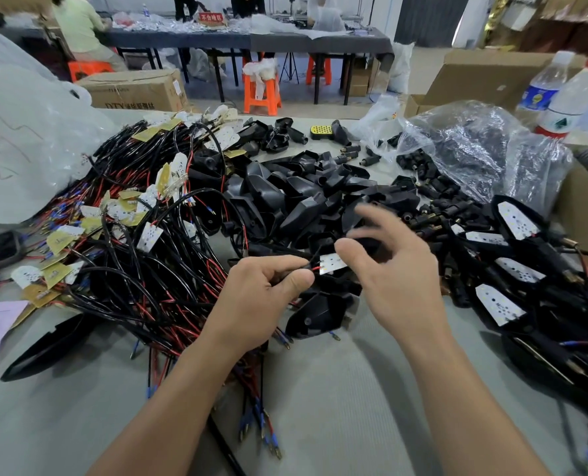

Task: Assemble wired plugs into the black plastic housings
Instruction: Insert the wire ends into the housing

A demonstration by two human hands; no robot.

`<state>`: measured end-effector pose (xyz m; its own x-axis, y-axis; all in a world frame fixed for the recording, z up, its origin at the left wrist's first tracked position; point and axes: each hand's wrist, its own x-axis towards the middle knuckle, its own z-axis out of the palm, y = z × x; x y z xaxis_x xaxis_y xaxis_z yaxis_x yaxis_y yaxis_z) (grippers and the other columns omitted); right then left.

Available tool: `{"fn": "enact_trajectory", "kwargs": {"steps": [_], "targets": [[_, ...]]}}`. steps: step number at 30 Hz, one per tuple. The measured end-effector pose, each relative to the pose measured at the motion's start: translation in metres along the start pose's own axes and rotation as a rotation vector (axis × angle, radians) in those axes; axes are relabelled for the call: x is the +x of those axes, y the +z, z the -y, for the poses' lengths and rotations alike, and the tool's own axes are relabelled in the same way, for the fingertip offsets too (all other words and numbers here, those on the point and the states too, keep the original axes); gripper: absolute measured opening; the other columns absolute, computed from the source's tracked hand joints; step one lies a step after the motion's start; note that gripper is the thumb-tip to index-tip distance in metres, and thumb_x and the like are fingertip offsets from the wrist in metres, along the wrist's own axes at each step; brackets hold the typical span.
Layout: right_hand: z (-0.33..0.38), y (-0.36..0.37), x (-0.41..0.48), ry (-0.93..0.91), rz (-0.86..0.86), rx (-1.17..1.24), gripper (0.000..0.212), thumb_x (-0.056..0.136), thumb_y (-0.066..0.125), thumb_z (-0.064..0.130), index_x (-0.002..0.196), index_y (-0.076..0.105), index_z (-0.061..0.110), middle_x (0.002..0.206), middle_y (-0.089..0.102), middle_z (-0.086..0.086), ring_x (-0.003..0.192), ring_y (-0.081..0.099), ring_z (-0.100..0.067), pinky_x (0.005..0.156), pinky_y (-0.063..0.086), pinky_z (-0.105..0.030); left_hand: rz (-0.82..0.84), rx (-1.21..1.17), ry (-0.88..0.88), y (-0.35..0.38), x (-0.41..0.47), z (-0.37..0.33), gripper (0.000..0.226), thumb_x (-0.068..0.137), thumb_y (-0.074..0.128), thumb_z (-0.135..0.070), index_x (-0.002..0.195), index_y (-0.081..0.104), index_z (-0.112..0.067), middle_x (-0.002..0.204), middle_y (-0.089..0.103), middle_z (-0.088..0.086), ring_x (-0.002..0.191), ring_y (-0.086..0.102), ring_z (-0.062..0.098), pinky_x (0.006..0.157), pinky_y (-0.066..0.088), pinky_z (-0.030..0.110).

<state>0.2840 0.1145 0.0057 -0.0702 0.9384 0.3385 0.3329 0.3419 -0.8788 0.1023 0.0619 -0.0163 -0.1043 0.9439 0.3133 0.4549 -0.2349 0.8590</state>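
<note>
Left hand (265, 293) and right hand (392, 269) are meeting over a wired plate.
The left hand is pinching the thin black-and-red wire (307, 266) between thumb and curled fingers, right where it joins the small white rectangular plate (334, 262). The right hand is hovering beside the plate, its fingers spread, loose and blurred. Whether its thumb is touching the plate cannot be told. A black moulded plastic housing (316, 314) is lying just beneath on the grey table (320, 389), near the heap of black plastic housings (285, 197).

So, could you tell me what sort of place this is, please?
Probably a small assembly workshop: heaps of wires and black housings cover the bench, cardboard boxes stand around, and people work at a long table behind.
</note>
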Motion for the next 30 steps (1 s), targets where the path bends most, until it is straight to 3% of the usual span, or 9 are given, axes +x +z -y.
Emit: {"fn": "enact_trajectory", "kwargs": {"steps": [2,5,11,15,17,21,24,27,30], "targets": [[-0.005,-0.002,0.004,0.132,0.135,0.110,0.009,0.086,0.072,0.036,0.092,0.078,0.032,0.078,0.075,0.009,0.068,0.070,-0.007,0.062,0.052,-0.023,0.035,0.038,-0.001,-0.002,0.000,-0.001,0.027,0.093,0.075,-0.036,0.085,0.074,-0.062,0.071,0.073,-0.016,0.066,0.065,-0.003,0.064,0.048,0.011],[-0.012,-0.009,0.009,0.239,0.268,0.241,0.006,0.085,0.076,0.018,0.080,0.077,0.019,0.063,0.070,-0.010,0.048,0.062,-0.021,0.046,0.047,-0.026,-0.006,0.160,-0.011,0.001,-0.002,0.002,0.037,0.086,0.084,-0.032,0.094,0.070,-0.066,0.070,0.068,-0.030,0.068,0.063,-0.009,0.065,0.045,0.006],[-0.020,-0.023,0.011,0.288,0.451,0.065,0.009,0.085,0.075,0.023,0.078,0.076,0.017,0.061,0.069,-0.014,0.045,0.052,-0.020,0.043,0.039,-0.026,-0.125,0.269,-0.007,0.006,-0.004,0.004,0.019,0.081,0.087,-0.028,0.095,0.081,-0.039,0.083,0.069,-0.033,0.082,0.067,-0.005,0.075,0.053,0.017],[-0.015,-0.036,0.008,0.300,0.828,0.062,0.017,0.088,0.067,0.021,0.091,0.076,0.007,0.075,0.067,-0.026,0.053,0.051,-0.024,0.045,0.038,-0.026,-0.006,0.207,0.074,0.001,-0.004,0.005,0.030,0.080,0.080,-0.007,0.089,0.081,-0.036,0.087,0.075,-0.027,0.086,0.072,-0.004,0.079,0.054,0.014],[-0.014,-0.039,0.006,0.333,0.951,0.064,0.020,0.085,0.072,0.023,0.095,0.076,0.005,0.079,0.068,-0.016,0.066,0.057,-0.020,0.055,0.044,-0.026,0.073,0.208,0.135,0.002,-0.008,0.003,0.035,0.079,0.073,-0.010,0.095,0.081,-0.040,0.091,0.074,-0.030,0.089,0.071,-0.005,0.078,0.052,0.010],[-0.014,-0.029,0.005,0.361,0.913,0.175,0.029,0.090,0.071,0.030,0.098,0.073,0.003,0.078,0.061,-0.004,0.072,0.048,-0.018,0.065,0.037,-0.033,0.169,0.153,0.274,0.010,-0.014,-0.007,0.054,0.077,0.068,-0.003,0.109,0.076,-0.046,0.096,0.073,-0.033,0.093,0.071,-0.005,0.077,0.050,0.007],[-0.014,-0.030,0.004,0.420,1.063,0.312,0.030,0.094,0.068,0.012,0.116,0.064,-0.007,0.095,0.070,-0.020,0.080,0.064,-0.025,0.073,0.054,-0.033,-0.013,0.253,0.258,0.017,-0.015,-0.012,0.063,0.076,0.078,-0.013,0.128,0.066,-0.046,0.106,0.067,-0.040,0.103,0.065,-0.002,0.087,0.052,0.017],[-0.013,-0.030,0.003,0.371,1.030,0.274,0.020,0.094,0.063,0.004,0.107,0.062,-0.011,0.085,0.070,-0.018,0.071,0.064,-0.022,0.066,0.054,-0.029,-0.216,0.346,0.173,0.015,-0.012,-0.016,0.093,0.071,0.087,-0.031,0.149,0.041,-0.050,0.116,0.064,-0.031,0.111,0.054,-0.003,0.098,0.044,0.022],[-0.015,-0.028,0.007,0.437,0.792,0.356,0.016,0.099,0.060,0.008,0.102,0.069,-0.005,0.080,0.068,-0.019,0.063,0.064,-0.023,0.055,0.053,-0.030,-0.448,0.356,0.103,0.005,-0.010,-0.011,0.050,0.079,0.080,-0.041,0.123,0.056,-0.038,0.094,0.063,-0.018,0.088,0.056,0.001,0.082,0.046,0.024]]}}
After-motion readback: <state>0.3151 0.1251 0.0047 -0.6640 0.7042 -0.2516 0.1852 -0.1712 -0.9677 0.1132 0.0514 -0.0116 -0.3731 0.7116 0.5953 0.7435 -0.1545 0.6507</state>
